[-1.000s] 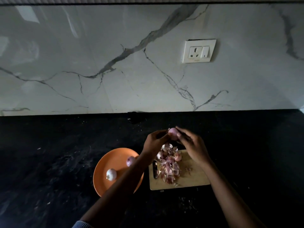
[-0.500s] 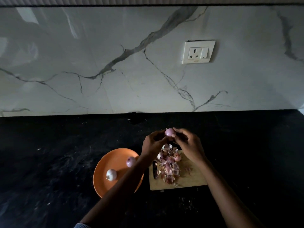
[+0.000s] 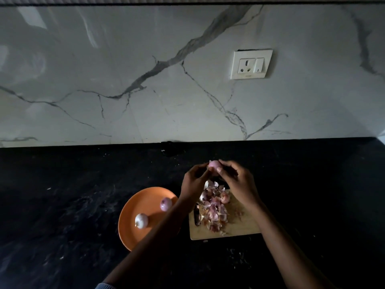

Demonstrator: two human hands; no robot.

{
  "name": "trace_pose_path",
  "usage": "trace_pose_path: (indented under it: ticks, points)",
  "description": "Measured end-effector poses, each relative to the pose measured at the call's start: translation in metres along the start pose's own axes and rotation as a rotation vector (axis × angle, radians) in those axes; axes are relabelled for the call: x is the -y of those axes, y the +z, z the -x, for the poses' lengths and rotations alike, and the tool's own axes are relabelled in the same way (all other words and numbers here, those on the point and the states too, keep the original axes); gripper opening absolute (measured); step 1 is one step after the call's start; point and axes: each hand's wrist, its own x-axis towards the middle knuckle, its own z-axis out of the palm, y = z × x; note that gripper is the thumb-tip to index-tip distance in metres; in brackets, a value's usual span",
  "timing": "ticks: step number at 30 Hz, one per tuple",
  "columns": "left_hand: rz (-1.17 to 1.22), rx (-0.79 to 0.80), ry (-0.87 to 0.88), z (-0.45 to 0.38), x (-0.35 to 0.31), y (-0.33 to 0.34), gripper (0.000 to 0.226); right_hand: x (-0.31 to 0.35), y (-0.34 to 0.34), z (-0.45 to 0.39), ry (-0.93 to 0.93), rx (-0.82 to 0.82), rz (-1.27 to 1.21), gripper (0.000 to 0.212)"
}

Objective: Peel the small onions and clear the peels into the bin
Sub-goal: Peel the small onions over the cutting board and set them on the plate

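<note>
One onion (image 3: 214, 165) was held above the board's (image 3: 245, 226) far edge, its long axis unclear. Left hand (image 3: 193, 181) and right hand (image 3: 239, 184) pinched it with curled fingers. Peels (image 3: 212, 211) lay heaped on the board; two onions (image 3: 166, 204) sat on one orange plate (image 3: 133, 232).

Polished marble-look wall (image 3: 145, 59), white with grey veins, glossy enough to throw soft reflections. Smooth cream plastic socket plate (image 3: 251, 64), slight sheen. Dark stone tabletop (image 3: 73, 195), black with faint pale mottling, mostly matt in this light, dusted with pale crumbs. Pale bare wood on the cutting board (image 3: 243, 228), matt, no varnish shine. Papery, dry, crinkled onion peels (image 3: 212, 211), pink and off-white, heaped on the wood. Smooth orange plate (image 3: 143, 197), satin finish, plastic or glazed, hard to say. Slick, shiny skinless onions (image 3: 141, 221) on it. Same moist gloss on the pink onion (image 3: 214, 164) in the grip. Knitted cloth cuff (image 3: 104, 286).
</note>
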Motion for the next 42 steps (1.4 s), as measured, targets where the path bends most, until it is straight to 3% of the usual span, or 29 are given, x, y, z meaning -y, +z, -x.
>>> trace_pose_path:
  ticks: [11, 18, 21, 25, 33, 37, 42]
  points:
    - [-0.16, -0.133, 0.074, -0.003, 0.01, 0.002, 0.028, 0.004, 0.005, 0.001, -0.001, -0.022, -0.006, 0.03]
    - [0.155, -0.063, -0.014, 0.002, 0.0, 0.005, 0.024, -0.003, 0.001, 0.0, 0.069, -0.074, -0.069, 0.034]
    - [0.161, -0.045, 0.005, 0.004, 0.0, 0.008, 0.024, -0.011, 0.004, -0.003, 0.105, -0.081, -0.137, 0.045]
    - [0.176, -0.107, 0.023, 0.006, 0.001, 0.015, 0.03, -0.005, 0.006, -0.003, 0.118, -0.111, -0.115, 0.036]
    - [-0.045, -0.261, 0.074, 0.005, 0.002, 0.024, 0.016, 0.004, 0.005, 0.001, 0.112, -0.12, -0.072, 0.032]
    - [-0.149, -0.39, 0.133, 0.005, 0.001, 0.023, 0.022, 0.004, 0.008, 0.001, 0.098, -0.123, -0.043, 0.03]
    - [-0.131, -0.361, 0.109, 0.0, 0.003, 0.018, 0.027, 0.007, 0.008, 0.0, 0.068, -0.143, -0.038, 0.027]
